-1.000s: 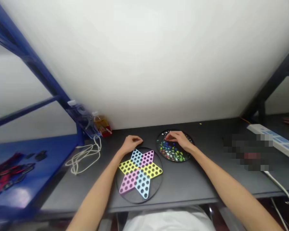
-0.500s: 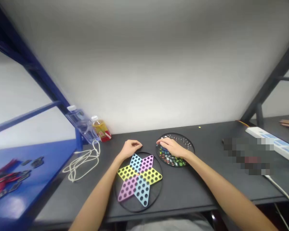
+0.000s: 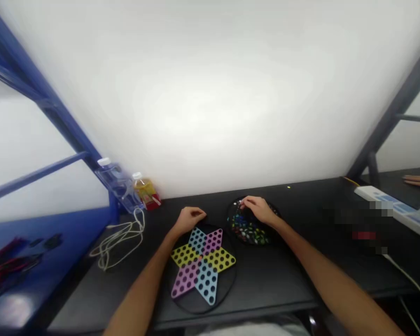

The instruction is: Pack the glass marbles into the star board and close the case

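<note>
On my feed, the six-pointed Chinese checkers board (image 3: 203, 266) lies flat on the dark table (image 3: 283, 280), its blue arms running far to near with a slight tilt. My left hand (image 3: 191, 219) rests loosely curled at its far edge, holding nothing visible. My half-curled right hand (image 3: 259, 210) lies over the marbles (image 3: 248, 228) in the round black tray (image 3: 228, 219); I cannot tell whether it grips any.

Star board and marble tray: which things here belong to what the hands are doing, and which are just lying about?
In use: left hand, star board, right hand, marbles, marble tray.
Lying about: water bottle, juice bottle, white cord, power strip.
</note>
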Motion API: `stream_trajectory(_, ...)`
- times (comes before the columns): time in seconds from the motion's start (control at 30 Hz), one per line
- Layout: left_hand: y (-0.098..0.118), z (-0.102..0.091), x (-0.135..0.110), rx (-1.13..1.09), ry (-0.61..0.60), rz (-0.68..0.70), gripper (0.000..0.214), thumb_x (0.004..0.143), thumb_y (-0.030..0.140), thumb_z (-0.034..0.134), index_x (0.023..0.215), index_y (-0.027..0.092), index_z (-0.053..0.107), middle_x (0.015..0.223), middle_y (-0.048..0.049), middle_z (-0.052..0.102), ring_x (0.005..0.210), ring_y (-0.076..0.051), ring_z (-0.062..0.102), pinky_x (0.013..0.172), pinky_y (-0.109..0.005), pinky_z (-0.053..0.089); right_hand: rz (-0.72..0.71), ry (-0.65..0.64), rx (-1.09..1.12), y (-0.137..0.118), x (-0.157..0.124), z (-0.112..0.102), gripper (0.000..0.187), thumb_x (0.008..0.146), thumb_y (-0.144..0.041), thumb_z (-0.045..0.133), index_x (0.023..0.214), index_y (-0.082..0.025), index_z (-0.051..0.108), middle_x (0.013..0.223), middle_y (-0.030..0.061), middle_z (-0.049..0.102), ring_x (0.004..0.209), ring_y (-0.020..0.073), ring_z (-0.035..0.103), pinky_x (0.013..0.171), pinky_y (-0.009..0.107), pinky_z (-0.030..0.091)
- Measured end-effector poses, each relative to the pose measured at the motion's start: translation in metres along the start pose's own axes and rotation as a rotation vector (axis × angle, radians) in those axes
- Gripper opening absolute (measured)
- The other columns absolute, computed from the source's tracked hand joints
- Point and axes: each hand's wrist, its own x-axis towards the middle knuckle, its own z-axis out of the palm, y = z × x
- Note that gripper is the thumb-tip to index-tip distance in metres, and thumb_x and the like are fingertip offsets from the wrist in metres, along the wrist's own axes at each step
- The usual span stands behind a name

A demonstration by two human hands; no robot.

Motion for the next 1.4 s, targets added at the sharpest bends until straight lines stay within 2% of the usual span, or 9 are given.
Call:
stream_trajectory(0.2,0.0,0.001,0.0,-0.003,0.002,0.001,0.032,0.079,0.044,0.062,0.084,0.016,0.077,0.083,-0.0072,0.074,0.078,-0.021,0.067,0.074,-0.029,0.051,0.01,0.008,-0.061,0.003,-0.002,-0.006,0.022,0.085,-0.024,0.049,0.092,-0.019,0.069,0.083,0.0043,0.073,0.081,0.0195,0.067,0.08,0.032,0.049)
stream_trajectory(0.37,0.004,-0.005,-0.001,-0.035,-0.029,-0.006,0.032,0.078,0.043,0.063,0.084,0.015,0.076,0.08,-0.007,0.074,0.073,-0.019,0.066,0.069,-0.027,0.05,-0.067,0.012,-0.42,0.007,-0.005,-0.018,0.021,0.085,-0.02,0.052,0.094,-0.02,0.071,0.089,0.0064,0.07,0.086,0.0203,0.062,0.085,0.033,0.045)
stream_trajectory(0.5,0.01,-0.025,-0.007,-0.096,-0.171,-0.032,0.033,0.076,0.044,0.065,0.086,0.014,0.076,0.078,-0.007,0.073,0.072,-0.019,0.065,0.069,-0.027,0.05,-0.073,0.02,-0.553,0.011,-0.005,-0.026,0.022,0.087,-0.019,0.051,0.096,-0.02,0.071,0.09,0.0077,0.068,0.085,0.0206,0.061,0.082,0.032,0.043)
stream_trajectory(0.6,0.013,-0.042,-0.012,-0.119,-0.367,-0.034,0.033,0.07,0.043,0.072,0.085,0.014,0.077,0.078,-0.008,0.073,0.074,-0.02,0.065,0.07,-0.027,0.05,-0.073,0.043,-0.586,0.011,-0.006,-0.03,0.022,0.086,-0.019,0.051,0.093,-0.019,0.071,0.089,0.0077,0.069,0.083,0.0206,0.06,0.08,0.031,0.042)
stream_trajectory(0.7,0.015,-0.051,-0.014,-0.132,-0.428,-0.039,0.034,0.069,0.043,0.074,0.087,0.014,0.077,0.078,-0.0079,0.074,0.073,-0.019,0.065,0.07,-0.027,0.049,-0.042,0.029,-0.566,0.008,-0.007,-0.032,0.021,0.084,-0.02,0.051,0.092,-0.02,0.071,0.082,0.0059,0.07,0.075,0.0192,0.061,0.072,0.029,0.042)
stream_trajectory(0.83,0.014,-0.051,-0.014,-0.112,-0.422,-0.04,0.034,0.07,0.043,0.073,0.087,0.015,0.077,0.081,-0.0079,0.074,0.076,-0.02,0.066,0.072,-0.027,0.049,-0.022,-0.017,-0.57,0.001,-0.01,-0.031,0.017,0.082,-0.023,0.054,0.083,-0.021,0.071,0.07,0.0034,0.068,0.064,0.0175,0.059,0.063,0.027,0.039)
stream_trajectory(1.0,0.01,-0.048,-0.013,-0.065,-0.374,-0.037,0.033,0.072,0.045,0.07,0.082,0.014,0.077,0.077,-0.0076,0.073,0.071,-0.019,0.064,0.068,-0.026,0.048,-0.031,-0.018,-0.607,-0.005,-0.013,-0.026,0.018,0.083,-0.024,0.053,0.081,-0.023,0.071,0.068,0.0029,0.068,0.062,0.0169,0.059,0.059,0.026,0.036)
stream_trajectory(1.27,0.011,-0.053,-0.017,-0.037,-0.41,-0.09,0.036,0.069,0.048,0.069,0.081,0.014,0.076,0.066,-0.0043,0.068,0.055,-0.013,0.054,0.052,-0.022,0.04,-0.014,0.047,-0.572,-0.005,-0.013,-0.026,0.021,0.085,-0.026,0.051,0.086,-0.022,0.072,0.072,0.0047,0.069,0.066,0.0201,0.061,0.065,0.029,0.04)
stream_trajectory(1.4,0.011,-0.051,-0.015,0.022,-0.366,-0.094,0.039,0.07,0.052,0.067,0.074,0.015,0.075,0.051,-0.0009,0.059,0.044,-0.011,0.046,0.043,-0.022,0.032,-0.13,0.073,-0.482,-0.025,-0.018,-0.011,0.02,0.086,-0.028,0.051,0.084,-0.021,0.069,0.079,0.006,0.069,0.071,0.0207,0.06,0.07,0.031,0.042)
